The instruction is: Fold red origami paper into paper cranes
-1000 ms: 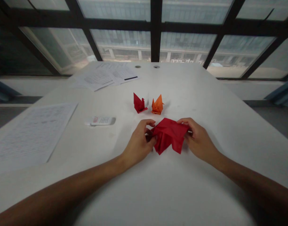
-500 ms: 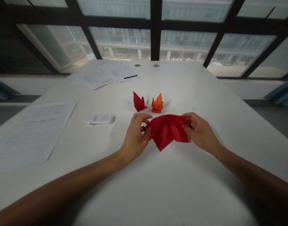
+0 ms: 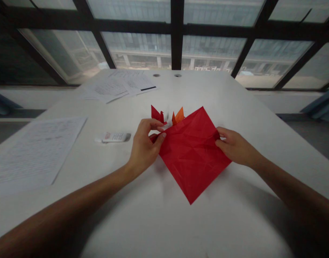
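A creased square of red origami paper (image 3: 192, 157) is spread open between my hands, one corner pointing toward me. My left hand (image 3: 147, 141) pinches its left side between thumb and fingers. On the opposite edge, my right hand (image 3: 234, 145) grips the paper the same way. Just behind it stand two folded paper cranes: a red crane (image 3: 157, 114) beyond my left fingertips, and an orange crane (image 3: 178, 115) whose lower part the sheet hides.
A white remote control (image 3: 113, 137) lies left of my left hand on the white table (image 3: 164, 225). Printed sheets (image 3: 38, 150) rest at the left edge, with more papers (image 3: 118, 84) at the far left. Windows (image 3: 137, 50) rise behind the table.
The red paper was bunched and folded down; now it is opened out into a flat diamond. My hands have moved slightly apart, both still holding it.
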`<state>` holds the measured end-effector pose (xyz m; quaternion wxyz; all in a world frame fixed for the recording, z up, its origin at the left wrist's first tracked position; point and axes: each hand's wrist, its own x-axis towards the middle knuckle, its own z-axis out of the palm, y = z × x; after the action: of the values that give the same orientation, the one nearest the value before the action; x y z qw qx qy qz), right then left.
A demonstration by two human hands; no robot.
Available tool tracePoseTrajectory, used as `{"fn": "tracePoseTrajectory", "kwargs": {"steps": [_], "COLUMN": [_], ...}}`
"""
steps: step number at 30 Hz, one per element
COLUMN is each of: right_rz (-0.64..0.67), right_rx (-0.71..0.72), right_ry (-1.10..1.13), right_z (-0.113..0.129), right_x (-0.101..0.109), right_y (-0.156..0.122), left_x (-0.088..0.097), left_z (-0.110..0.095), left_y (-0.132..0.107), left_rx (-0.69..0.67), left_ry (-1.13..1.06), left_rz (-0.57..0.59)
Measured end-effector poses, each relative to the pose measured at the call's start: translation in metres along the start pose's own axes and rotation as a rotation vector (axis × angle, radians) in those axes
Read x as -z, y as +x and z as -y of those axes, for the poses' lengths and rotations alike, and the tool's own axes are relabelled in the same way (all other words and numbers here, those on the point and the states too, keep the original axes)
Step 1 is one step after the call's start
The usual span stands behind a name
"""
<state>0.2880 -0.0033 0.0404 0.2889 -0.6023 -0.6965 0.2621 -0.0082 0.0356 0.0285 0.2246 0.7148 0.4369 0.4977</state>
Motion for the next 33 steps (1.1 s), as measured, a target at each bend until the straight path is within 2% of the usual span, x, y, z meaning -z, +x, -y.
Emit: {"fn": "tracePoseTrajectory", "kwargs": {"steps": [2,4,6,8,10,13,15,18,21,25,27,30,33], "right_rz": [0.070,0.122,0.068,-0.081,-0.121,0.064,0.170,0.276,0.243,0.114,0.042,-0.014,-0.026], "right_rx": [-0.030,-0.069,-0.039,0.100,0.307,0.608,0.661,0.605,0.493,0.343,0.266,0.207,0.196], "right_ry": [-0.122,-0.330,-0.592,-0.787,-0.818,-0.735,-0.690,-0.641,-0.667,-0.777,-0.810,-0.795,-0.717], "right_z": [-0.004,-0.005,-0.001,0.006,0.013,0.012,0.002,-0.018,-0.023,-0.006,0.003,0.008,0.001], "right_x": [-0.006,-0.011,-0.016,-0.019,-0.023,-0.031,-0.035,-0.036,-0.036,-0.049,-0.056,-0.059,-0.050], "right_y": [-0.001,-0.006,-0.013,-0.020,-0.026,-0.025,-0.020,-0.011,-0.008,-0.023,-0.034,-0.041,-0.032], "left_x": [0.001,0.002,0.003,0.002,-0.001,-0.005,-0.005,-0.001,0.005,0.007,0.007,0.004,0.001], "left_z": [0.011,0.018,0.018,0.011,0.000,-0.010,-0.008,0.006,0.022,0.026,0.021,0.014,0.012], "left_y": [0.001,0.000,-0.002,-0.008,-0.016,-0.028,-0.032,-0.027,-0.016,-0.008,-0.010,-0.015,-0.017], "left_rx": [-0.080,-0.242,-0.394,-0.487,-0.527,-0.560,-0.549,-0.497,-0.440,-0.376,-0.403,-0.510,-0.529], "left_ry": [0.141,0.314,0.416,0.431,0.413,0.382,0.352,0.347,0.424,0.608,0.639,0.529,0.408], "left_rz": [0.092,0.257,0.434,0.595,0.700,0.810,0.880,0.944,0.950,0.792,0.736,0.827,0.949]}}
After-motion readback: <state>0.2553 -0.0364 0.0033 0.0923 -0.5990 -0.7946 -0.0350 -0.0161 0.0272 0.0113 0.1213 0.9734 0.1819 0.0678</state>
